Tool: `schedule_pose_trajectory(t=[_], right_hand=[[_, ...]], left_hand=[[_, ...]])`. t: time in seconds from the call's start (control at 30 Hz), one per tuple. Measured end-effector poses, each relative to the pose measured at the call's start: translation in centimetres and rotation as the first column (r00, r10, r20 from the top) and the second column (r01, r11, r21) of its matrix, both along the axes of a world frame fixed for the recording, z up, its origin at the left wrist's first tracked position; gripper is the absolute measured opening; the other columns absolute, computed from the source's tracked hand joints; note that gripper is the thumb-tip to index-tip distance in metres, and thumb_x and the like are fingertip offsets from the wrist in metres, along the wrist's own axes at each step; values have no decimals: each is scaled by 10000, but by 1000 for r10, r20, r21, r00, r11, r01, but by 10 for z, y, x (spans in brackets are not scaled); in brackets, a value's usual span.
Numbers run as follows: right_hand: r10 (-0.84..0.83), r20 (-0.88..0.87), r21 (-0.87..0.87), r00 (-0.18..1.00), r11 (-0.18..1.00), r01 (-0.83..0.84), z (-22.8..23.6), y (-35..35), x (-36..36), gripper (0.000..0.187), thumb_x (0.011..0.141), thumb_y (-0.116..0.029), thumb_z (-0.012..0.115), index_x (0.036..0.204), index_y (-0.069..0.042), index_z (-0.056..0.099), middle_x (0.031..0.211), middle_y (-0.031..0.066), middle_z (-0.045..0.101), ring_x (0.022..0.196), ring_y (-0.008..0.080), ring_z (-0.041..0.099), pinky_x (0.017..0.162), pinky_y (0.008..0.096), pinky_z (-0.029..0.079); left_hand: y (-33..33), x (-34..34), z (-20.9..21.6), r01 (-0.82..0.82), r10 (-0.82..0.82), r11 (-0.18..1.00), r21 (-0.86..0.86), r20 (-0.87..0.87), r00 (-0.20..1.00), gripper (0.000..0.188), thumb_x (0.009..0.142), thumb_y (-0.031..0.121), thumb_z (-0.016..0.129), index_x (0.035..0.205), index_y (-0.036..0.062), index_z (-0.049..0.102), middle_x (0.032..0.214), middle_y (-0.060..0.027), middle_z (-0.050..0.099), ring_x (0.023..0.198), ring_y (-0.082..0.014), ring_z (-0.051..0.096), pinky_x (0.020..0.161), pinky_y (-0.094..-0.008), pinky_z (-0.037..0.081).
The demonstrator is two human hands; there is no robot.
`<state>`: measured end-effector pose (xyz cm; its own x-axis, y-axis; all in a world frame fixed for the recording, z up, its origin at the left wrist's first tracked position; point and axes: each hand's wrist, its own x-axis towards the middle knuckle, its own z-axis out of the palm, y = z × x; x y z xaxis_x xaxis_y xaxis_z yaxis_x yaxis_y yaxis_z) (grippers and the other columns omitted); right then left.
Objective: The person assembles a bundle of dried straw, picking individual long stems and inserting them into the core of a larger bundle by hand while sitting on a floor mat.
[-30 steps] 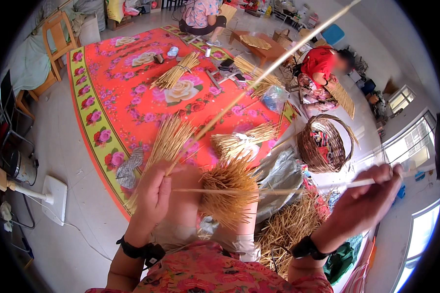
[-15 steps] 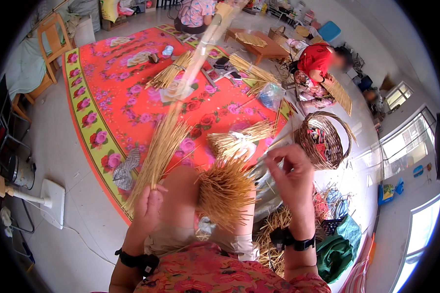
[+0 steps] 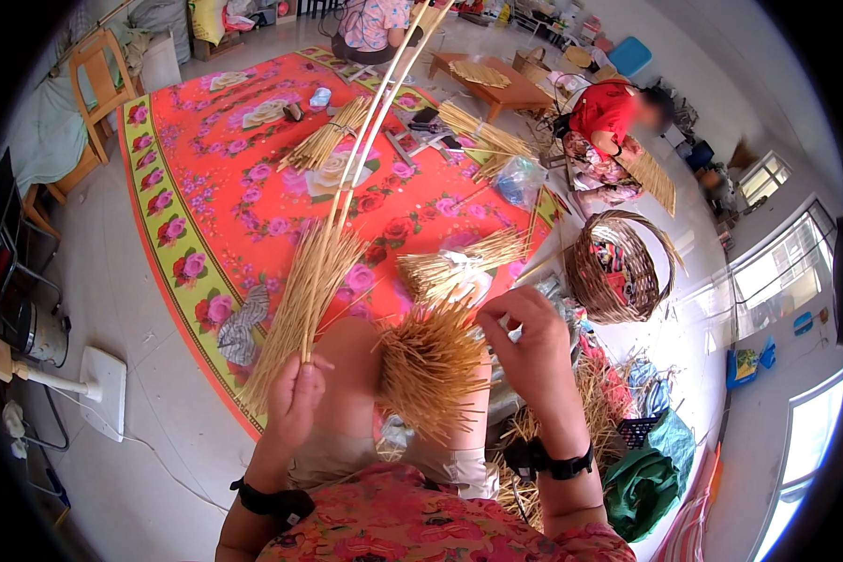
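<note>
My left hand (image 3: 295, 398) is closed around the lower ends of two long pale straw stalks (image 3: 358, 155), which rise away over the floral mat. A loose spread of straw (image 3: 295, 300) lies on the mat beyond that hand. Between my knees sits a thick bundle of golden straw (image 3: 433, 370), its cut ends toward me. My right hand (image 3: 537, 351) hovers just right of this bundle, thumb and fingers drawn together in a pinch. Whatever it may hold is too small to make out. Ahead lies another tied straw bundle (image 3: 461, 267).
A wicker basket (image 3: 585, 272) stands at right, with straw scraps and a green bag (image 3: 642, 482) nearer me. On the red mat (image 3: 244, 187) lie more straw bundles (image 3: 328, 136). A person in red (image 3: 604, 122) works at far right; another sits beyond the mat.
The two stalks, blurred by motion before, now show sharply. My left hand has shifted slightly right. My right hand has moved left and a little down, closer to the golden bundle.
</note>
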<state>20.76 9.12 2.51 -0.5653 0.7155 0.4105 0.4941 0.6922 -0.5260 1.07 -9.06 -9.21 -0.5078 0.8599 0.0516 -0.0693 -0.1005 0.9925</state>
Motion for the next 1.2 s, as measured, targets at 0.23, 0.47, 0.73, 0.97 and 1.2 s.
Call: schedule_pose_trajectory(t=[0.23,0.47,0.73,0.97,1.2], right_hand=[[28,-17,-18,999,999,-28,39,-1,2,56,744,-64,677,794,-47,657,739,79,608,703,211,585,587,318,472],[11,245,-23,969,1000,-6,10,3,1,83,740,-151,676,745,-70,663,747,66,619,745,248,594,627,355,476],[79,-98,42,992,996,-75,27,0,-9,45,762,-20,646,789,-32,613,754,71,583,658,200,558,560,286,460],[221,-670,316,709,949,3,97,-13,10,91,922,-83,486,880,-13,525,826,52,512,617,36,378,495,153,274],[15,-197,-25,980,999,-21,64,-22,11,233,733,-32,700,942,-51,599,895,48,599,681,107,533,560,230,413]], left_hand=[[-1,0,-2,-20,21,999,-31,24,999,262,991,191,340,959,11,527,598,54,359,509,-14,298,469,-186,242],[1,2,0,-7,7,1000,-11,13,1000,266,991,185,340,951,-4,523,595,53,359,509,-14,297,474,-186,244],[-5,0,-1,-36,38,999,-32,38,999,272,992,200,344,947,-2,520,595,57,352,508,-10,286,472,-183,232],[-1,1,-4,-24,25,1000,-2,42,999,272,992,200,346,950,4,529,604,57,355,521,-13,293,474,-185,230],[-1,5,-4,-28,28,1000,-11,9,1000,262,992,203,353,982,24,543,610,57,356,532,-19,303,486,-185,242]])
